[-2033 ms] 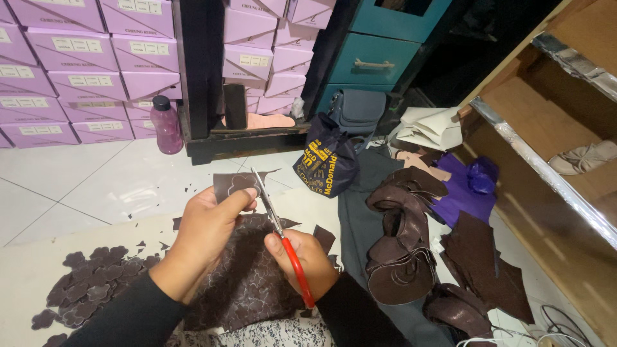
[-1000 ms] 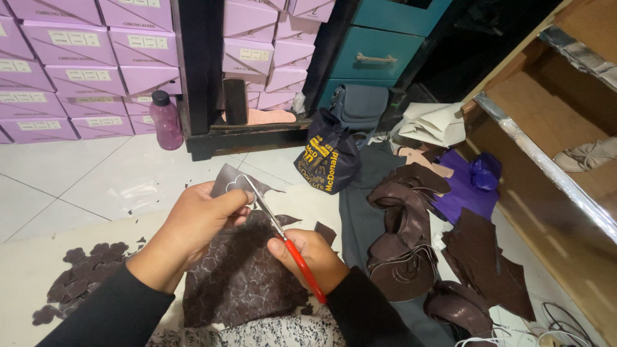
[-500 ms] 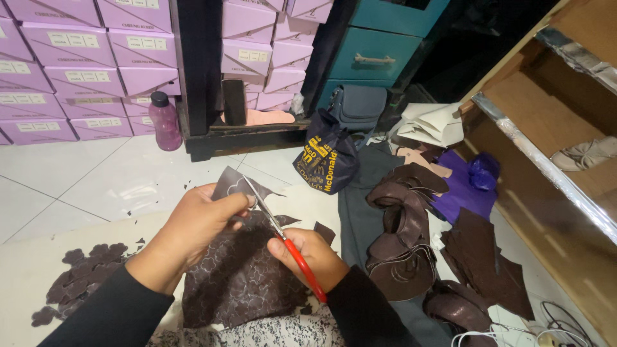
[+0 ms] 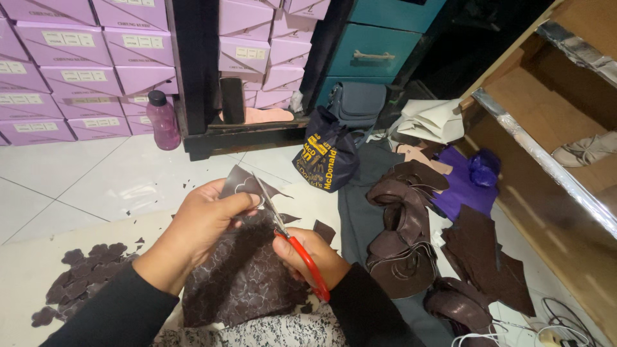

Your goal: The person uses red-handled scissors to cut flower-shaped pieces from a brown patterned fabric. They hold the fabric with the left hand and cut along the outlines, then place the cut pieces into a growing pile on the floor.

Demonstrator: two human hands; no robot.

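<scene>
My left hand [image 4: 204,222] pinches the top edge of a dark brown leather sheet [image 4: 241,276] marked with traced outlines, holding it up over my lap. My right hand [image 4: 307,256] grips red-handled scissors [image 4: 290,239], whose blades point up and left into the sheet's upper edge, right beside my left thumb. A small corner of the sheet [image 4: 239,181] sticks up above my left fingers. A pile of small cut brown pieces [image 4: 80,279] lies on the floor by my left forearm.
Rolled and flat brown leather pieces [image 4: 402,225] and purple fabric [image 4: 464,186] lie to the right. A dark printed bag [image 4: 324,157], a pink bottle [image 4: 162,120], stacked lilac boxes [image 4: 71,71], a teal drawer unit [image 4: 376,48] and a wooden shelf [image 4: 546,128] surround the tiled floor.
The sheet was raised off my lap toward my left hand, and the scissors have worked along its upper edge. Both hands stay close together, almost unmoved over the last second.
</scene>
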